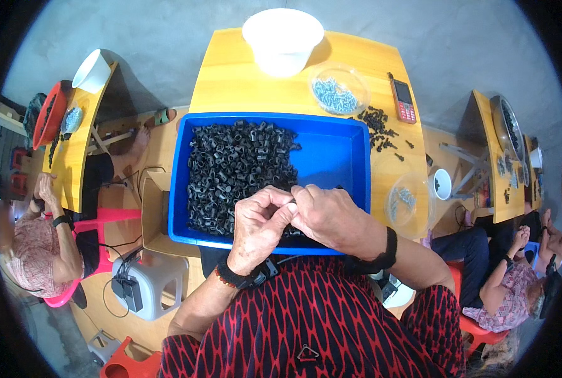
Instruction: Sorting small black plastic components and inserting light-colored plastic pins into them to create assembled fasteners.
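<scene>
Small black plastic parts [240, 157]: heaped across the left and middle of a blue rectangular plastic tray [334, 154].
Left hand [260, 220]: closed in a pinch above the tray's near side.
Right hand [331, 217]: fingers curled, meeting the left; whatever they grip, one cannot tell.
Yellow wooden tabletop [230, 75]: beyond, a round white bowl [283, 41] and clear dish of silvery screws [336, 94].

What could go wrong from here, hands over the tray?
1. Left hand and right hand meet over the blue tray; anything slipping from their fingertips could get lost among the black parts.
2. Loose black pieces sit uncontained right of the tray; a sleeve or forearm might scatter them.
3. Nudging the tray forward might tip the nearby clear dish of screws.
</scene>
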The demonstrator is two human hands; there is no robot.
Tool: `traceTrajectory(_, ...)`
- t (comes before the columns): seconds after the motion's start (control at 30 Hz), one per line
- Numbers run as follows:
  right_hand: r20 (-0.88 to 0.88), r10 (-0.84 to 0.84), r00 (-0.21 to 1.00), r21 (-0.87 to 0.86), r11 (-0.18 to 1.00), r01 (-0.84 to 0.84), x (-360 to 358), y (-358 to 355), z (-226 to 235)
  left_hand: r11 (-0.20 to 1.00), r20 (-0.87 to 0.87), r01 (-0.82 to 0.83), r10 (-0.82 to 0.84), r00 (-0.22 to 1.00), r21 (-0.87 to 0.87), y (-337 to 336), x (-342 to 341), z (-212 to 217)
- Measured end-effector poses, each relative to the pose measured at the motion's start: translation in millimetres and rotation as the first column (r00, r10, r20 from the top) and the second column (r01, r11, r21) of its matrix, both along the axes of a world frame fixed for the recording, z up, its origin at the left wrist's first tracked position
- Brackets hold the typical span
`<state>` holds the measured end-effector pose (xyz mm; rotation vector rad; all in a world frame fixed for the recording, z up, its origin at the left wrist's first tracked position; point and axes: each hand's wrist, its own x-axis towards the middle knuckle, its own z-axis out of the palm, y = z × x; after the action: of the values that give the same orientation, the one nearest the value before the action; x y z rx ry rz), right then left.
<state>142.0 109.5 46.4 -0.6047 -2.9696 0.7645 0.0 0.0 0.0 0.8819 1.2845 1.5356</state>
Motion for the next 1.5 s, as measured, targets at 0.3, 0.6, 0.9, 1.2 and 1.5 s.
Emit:
traceTrajectory(0.3, -0.347, -0.147, 0.926, -0.239, 0.969, 0.065, 7.7, 49.3, 0.1, 0.962, 0.192, -0.275, 0.268, 0.944, 0.010, 0.1, 2.8, 8.4)
traceTrajectory(0.6, -0.002, 0.199, 0.980, -0.180, 0.964, -0.196, 18.6, 12.6, -0.9, 0.905, 0.219, -0.351, 0.302, 0.928, 0.241, -13.1, 3.0, 16.6)
traceTrajectory(0.9, -0.079, 0.174, 0.982, -0.131, 0.974, -0.183, 3.2, 28.5, -15.0, 0.618, 0.062, -0.687, 0.725, 0.686, 0.382, -62.8, -53.2, 28.2)
traceTrajectory(1.2, -0.158, 0.116, 0.981, -0.138, 0.981, -0.139, -1.4, 52.8, -21.2, 0.301, 0.165, -0.954, 0.940, 0.298, 0.009, -137.0, -131.7, -46.1)
traceTrajectory(1.5, -0.278, -0.048, 0.959, -0.187, 0.982, -0.005, 16.7, 71.5, -15.9, 0.355, 0.280, -0.811, 0.928, 0.245, -0.465, -150.6, -165.7, -151.2)
